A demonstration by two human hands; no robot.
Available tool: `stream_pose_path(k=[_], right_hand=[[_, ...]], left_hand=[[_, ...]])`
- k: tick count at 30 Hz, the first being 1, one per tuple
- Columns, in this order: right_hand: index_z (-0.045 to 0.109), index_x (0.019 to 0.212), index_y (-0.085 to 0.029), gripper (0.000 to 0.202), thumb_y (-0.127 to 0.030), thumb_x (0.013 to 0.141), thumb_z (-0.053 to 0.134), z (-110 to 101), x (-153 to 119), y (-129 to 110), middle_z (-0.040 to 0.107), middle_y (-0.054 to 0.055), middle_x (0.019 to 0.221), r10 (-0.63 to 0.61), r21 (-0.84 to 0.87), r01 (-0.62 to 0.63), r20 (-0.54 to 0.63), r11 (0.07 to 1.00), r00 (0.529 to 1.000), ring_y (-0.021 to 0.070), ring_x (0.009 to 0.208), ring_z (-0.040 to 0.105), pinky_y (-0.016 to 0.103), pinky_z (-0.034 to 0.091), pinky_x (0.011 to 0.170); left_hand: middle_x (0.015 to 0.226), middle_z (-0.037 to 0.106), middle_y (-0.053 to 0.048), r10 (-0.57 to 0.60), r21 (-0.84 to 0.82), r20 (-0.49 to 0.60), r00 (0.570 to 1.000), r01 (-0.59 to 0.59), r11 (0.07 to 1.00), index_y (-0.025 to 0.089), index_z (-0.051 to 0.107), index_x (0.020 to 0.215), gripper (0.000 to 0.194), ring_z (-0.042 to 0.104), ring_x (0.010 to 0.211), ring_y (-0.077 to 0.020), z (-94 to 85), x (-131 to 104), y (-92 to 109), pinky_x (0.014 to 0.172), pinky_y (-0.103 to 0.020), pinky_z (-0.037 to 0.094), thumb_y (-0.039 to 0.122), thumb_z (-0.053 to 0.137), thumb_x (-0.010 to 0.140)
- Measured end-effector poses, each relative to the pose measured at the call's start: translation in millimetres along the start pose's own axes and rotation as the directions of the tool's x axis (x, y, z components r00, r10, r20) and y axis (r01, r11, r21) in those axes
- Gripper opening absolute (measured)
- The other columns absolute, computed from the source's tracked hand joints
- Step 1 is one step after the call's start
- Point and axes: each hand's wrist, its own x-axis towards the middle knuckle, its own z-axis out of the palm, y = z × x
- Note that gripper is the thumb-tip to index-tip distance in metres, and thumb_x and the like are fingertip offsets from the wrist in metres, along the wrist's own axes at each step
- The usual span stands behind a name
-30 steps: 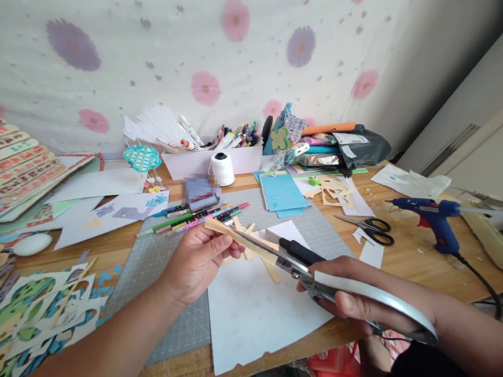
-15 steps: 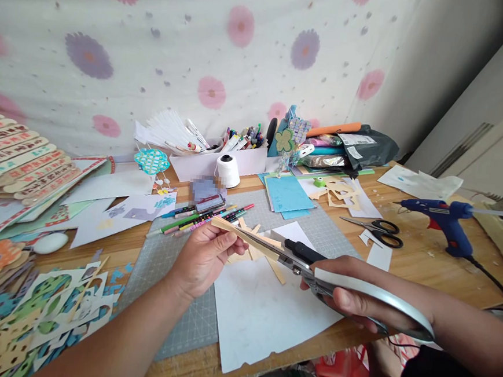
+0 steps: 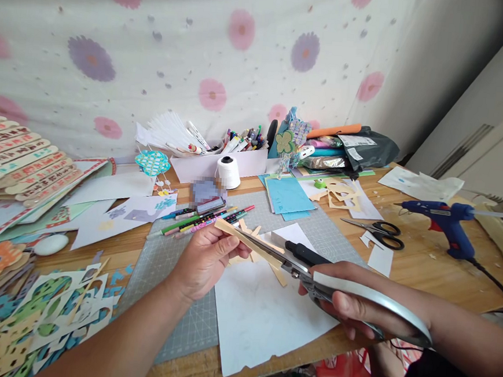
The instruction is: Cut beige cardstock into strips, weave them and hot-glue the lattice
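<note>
My left hand [image 3: 211, 262] pinches a narrow tan strip [image 3: 226, 228], thin wood or card, between thumb and fingers. My right hand [image 3: 351, 298] is wrapped around the handles of large silver scissors [image 3: 299, 269]. The blades point left and lie along the strip, close to my left fingertips. How far apart they are is hard to see. Below both hands, a white sheet of paper [image 3: 267, 323] covers part of the grey cutting mat [image 3: 183, 328]. More tan strips [image 3: 280, 277] lie at the paper's upper edge, beside a black rod-shaped tool [image 3: 309, 258] partly behind the scissors.
Black-handled scissors [image 3: 385, 234] and a blue glue gun [image 3: 453, 222] with its cord lie to the right. Marker pens [image 3: 199, 222] and a white thread spool [image 3: 229, 172] stand beyond the mat. Cut-out scraps [image 3: 49, 318] pile up at left.
The scissor blades have shifted slightly along the tan strip, with both hands keeping their hold. The whole view has moved very little.
</note>
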Motion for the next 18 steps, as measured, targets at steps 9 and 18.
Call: stream_pose_path(k=[9, 18], right_hand=[[0.052, 0.131, -0.019, 0.08, -0.075, 0.075, 0.061, 3.4, -1.1, 21.3, 0.054, -0.001, 0.077, 0.038, 0.089, -0.029, -0.109, 0.996, 0.993, 0.0066, 0.047, 0.044, 0.029, 0.049, 0.055], [0.058, 0.122, -0.02, 0.076, -0.08, 0.076, 0.054, 7.8, 1.1, 2.2, 0.053, 0.002, 0.086, -0.017, 0.04, 0.017, -0.021, 0.999, 1.0, 0.0105, 0.059, 0.055, 0.028, 0.048, 0.058]], left_hand=[[0.074, 0.075, -0.004, 0.042, -0.015, -0.033, 0.999, -0.042, 0.999, 0.016, 0.076, 0.079, 0.022, 0.067, 0.068, -0.0137, 3.5, 0.4, -0.9, 0.066, -0.023, 0.056, 0.036, 0.082, 0.074], [0.077, 0.077, -0.005, 0.021, 0.013, -0.02, 1.0, -0.021, 1.0, 0.016, 0.078, 0.079, 0.024, 0.069, 0.065, -0.0142, 3.7, 0.9, -1.0, 0.064, -0.023, 0.057, 0.036, 0.085, 0.07]])
